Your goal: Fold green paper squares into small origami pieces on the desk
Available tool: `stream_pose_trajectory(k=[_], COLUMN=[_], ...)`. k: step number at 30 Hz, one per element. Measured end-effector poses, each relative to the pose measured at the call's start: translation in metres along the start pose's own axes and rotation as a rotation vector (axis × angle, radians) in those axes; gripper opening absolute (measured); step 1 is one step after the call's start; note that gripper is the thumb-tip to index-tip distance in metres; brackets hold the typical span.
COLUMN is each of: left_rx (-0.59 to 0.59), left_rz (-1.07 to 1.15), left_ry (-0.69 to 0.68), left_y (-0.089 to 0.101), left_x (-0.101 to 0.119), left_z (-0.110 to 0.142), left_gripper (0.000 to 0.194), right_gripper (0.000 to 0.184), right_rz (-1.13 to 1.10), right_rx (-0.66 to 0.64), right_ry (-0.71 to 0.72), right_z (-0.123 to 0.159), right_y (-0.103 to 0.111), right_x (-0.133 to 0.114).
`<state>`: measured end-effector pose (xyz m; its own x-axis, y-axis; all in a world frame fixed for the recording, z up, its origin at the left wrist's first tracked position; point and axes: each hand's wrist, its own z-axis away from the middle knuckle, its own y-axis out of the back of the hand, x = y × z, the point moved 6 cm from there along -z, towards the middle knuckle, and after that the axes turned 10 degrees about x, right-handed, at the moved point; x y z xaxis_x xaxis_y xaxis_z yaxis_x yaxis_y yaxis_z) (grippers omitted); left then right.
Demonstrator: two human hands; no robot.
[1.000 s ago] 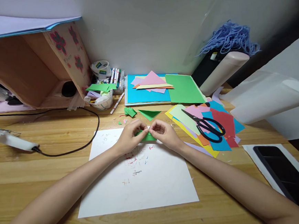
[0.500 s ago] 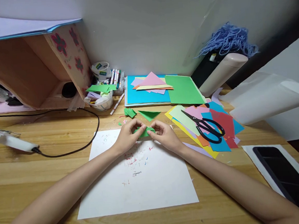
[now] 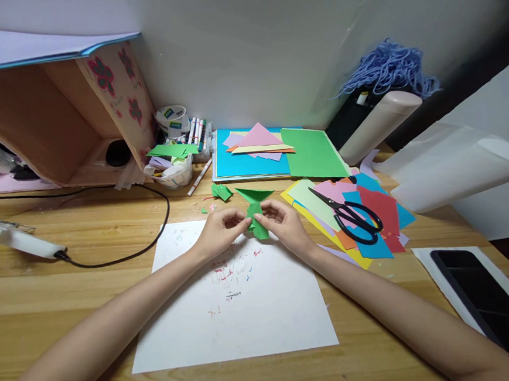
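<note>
Between my two hands is a small folded piece of green paper [image 3: 258, 228], held upright above the top edge of a white sheet [image 3: 230, 333]. My left hand [image 3: 223, 231] pinches its left side between thumb and fingers. On its right side my right hand [image 3: 282, 220] grips it, with the thumb across the front. Just beyond my hands lies a folded green paper triangle [image 3: 255, 195]. To its left sits a small heap of folded green paper pieces [image 3: 222, 192]. Coloured marks show on the white sheet.
Black scissors [image 3: 353, 215] rest on coloured paper scraps [image 3: 379, 204] at the right. A phone [image 3: 483, 296] lies near the right edge. Behind are a stack of coloured sheets [image 3: 315, 150] and a tub of scraps [image 3: 176, 176]. A cable [image 3: 123, 260] crosses the left side.
The green paper has turned from lying crosswise to upright between my hands, and more of its face shows. Both hands have shifted slightly to the right.
</note>
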<state>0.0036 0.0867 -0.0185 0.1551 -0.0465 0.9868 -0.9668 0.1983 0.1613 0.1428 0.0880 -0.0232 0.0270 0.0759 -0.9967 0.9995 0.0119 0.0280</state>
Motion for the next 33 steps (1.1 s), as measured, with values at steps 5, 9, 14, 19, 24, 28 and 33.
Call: stream_pose_trajectory(k=[5,9,14,19,24,28,33], left_rx=[0.108,0.061,-0.029,-0.085,-0.152,-0.115,-0.051], left_rz=[0.107,0.113,0.066,0.019,-0.002,0.015,0.125], left_ry=[0.061,0.108,0.155,0.222,0.251,0.244,0.24], left_y=[0.006,0.003,0.002,0.002,-0.001,0.001,0.004], left_x=[0.0,-0.002,-0.005,-0.003,0.002,-0.001,-0.006], left_z=[-0.004,-0.005,-0.006,-0.007,-0.005,-0.006,-0.009], left_gripper=[0.023,0.022,0.022,0.02,0.018,0.023,0.024], right_gripper=[0.026,0.023,0.023,0.02,0.005,0.009,0.015], right_rz=[-0.028,-0.036,0.015,0.121,0.227,0.289,0.329], right_rx=[-0.018,-0.002,-0.014,0.041,0.042,-0.012,-0.087], right_ry=[-0.065,-0.045,0.031,0.215,0.334,0.397,0.46], right_z=[0.001,-0.001,0.0,0.004,0.007,0.006,0.006], right_y=[-0.001,0.001,0.002,0.004,0.003,0.003,0.002], right_x=[0.007,0.006,0.0,-0.014,-0.024,-0.032,-0.035])
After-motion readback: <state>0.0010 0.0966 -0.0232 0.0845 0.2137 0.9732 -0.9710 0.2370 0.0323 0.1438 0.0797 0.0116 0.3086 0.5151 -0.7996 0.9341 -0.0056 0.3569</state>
